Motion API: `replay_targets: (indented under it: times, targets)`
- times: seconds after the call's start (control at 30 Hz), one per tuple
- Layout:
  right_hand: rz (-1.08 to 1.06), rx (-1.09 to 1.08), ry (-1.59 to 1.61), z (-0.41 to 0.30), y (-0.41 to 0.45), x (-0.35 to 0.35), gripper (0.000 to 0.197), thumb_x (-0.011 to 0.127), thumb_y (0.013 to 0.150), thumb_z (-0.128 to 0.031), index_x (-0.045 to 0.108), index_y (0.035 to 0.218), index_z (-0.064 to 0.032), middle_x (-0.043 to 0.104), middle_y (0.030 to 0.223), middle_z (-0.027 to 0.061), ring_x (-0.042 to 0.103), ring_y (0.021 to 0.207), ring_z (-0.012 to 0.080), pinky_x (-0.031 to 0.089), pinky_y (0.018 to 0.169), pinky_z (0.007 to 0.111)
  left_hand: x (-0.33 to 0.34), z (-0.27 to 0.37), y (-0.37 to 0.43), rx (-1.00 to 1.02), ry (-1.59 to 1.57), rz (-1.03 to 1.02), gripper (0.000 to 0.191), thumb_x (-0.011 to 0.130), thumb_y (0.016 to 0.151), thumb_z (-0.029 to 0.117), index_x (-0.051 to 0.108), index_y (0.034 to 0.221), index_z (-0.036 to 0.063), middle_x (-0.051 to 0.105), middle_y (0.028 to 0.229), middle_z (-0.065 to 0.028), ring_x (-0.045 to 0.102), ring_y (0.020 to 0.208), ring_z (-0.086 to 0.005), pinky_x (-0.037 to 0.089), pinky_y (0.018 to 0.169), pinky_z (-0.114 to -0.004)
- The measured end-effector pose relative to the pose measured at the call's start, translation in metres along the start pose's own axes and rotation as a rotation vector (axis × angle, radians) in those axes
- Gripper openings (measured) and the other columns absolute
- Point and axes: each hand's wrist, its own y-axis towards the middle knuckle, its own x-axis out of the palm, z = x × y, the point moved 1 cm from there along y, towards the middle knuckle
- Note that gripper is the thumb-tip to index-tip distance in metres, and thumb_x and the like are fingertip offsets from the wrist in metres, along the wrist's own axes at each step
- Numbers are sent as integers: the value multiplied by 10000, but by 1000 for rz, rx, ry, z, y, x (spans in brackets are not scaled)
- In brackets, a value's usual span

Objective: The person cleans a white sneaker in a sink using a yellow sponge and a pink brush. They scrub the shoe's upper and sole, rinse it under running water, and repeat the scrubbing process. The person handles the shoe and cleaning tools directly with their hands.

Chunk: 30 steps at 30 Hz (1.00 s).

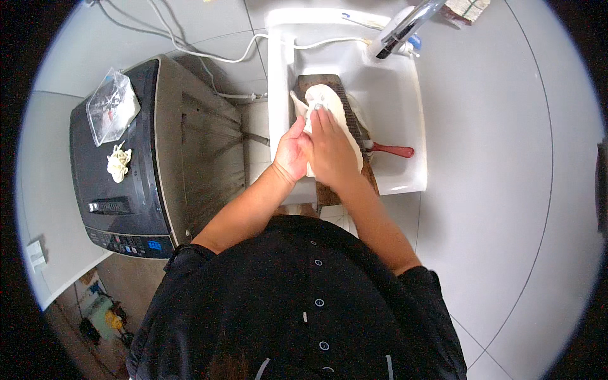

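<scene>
A cream-coloured canvas shoe (349, 135) lies lengthwise on a brown wooden washboard (327, 194), which leans in a white utility sink (399, 109). My right hand (332, 147) rests over the shoe with its fingers extended towards the upper part; its palm is hidden, and I cannot tell whether it grips anything. My left hand (293, 151) is at the shoe's left side, palm turned up, its fingers partly hidden behind the right hand. Right of the washboard, a brush with a red handle (392, 150) lies in the sink, its head mostly hidden. Pale material shows on both sides of the board.
A chrome faucet (403, 31) reaches over the sink's back. At left stands a dark-topped washing machine (137, 190), bearing an open clear plastic bag of white powder (114, 109) and a bundle of cream laces (118, 162). A white cable (228, 60) runs behind.
</scene>
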Motion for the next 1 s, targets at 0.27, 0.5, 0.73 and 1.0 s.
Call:
replay_targets:
  times: [0.27,0.5,0.73,1.0]
  targets:
    - [-271,-204,-202,34,69,27,577,401,912,-392,429,1258,69,420,1323,234,335,1280,356,226,1065,459,-25,14,-15,96,-140,-56,482,367,963,346,397,1307,11,457,1333,-138,418,1238,-275,245,1084,-417]
    - [-245,-210,-286,-30,-1,27,683,437,885,-428,363,1277,126,383,1327,285,316,1285,374,220,1070,455,-15,27,-37,-29,-111,-159,648,367,907,544,419,1307,37,453,1331,-148,410,1243,-309,262,1074,-425]
    - [-345,-69,-323,12,54,25,573,430,905,-341,383,1290,81,321,1398,227,288,1314,334,223,1079,424,-16,13,-26,18,174,15,450,400,925,494,473,1190,138,559,1177,-56,544,1030,-183,388,944,-367]
    - [-237,41,-431,-10,-40,-25,532,492,851,-246,405,1276,61,382,1352,217,340,1274,336,241,1070,410,-21,0,-23,-110,906,293,182,524,924,250,506,1036,108,560,822,-8,492,634,-86,468,622,-236]
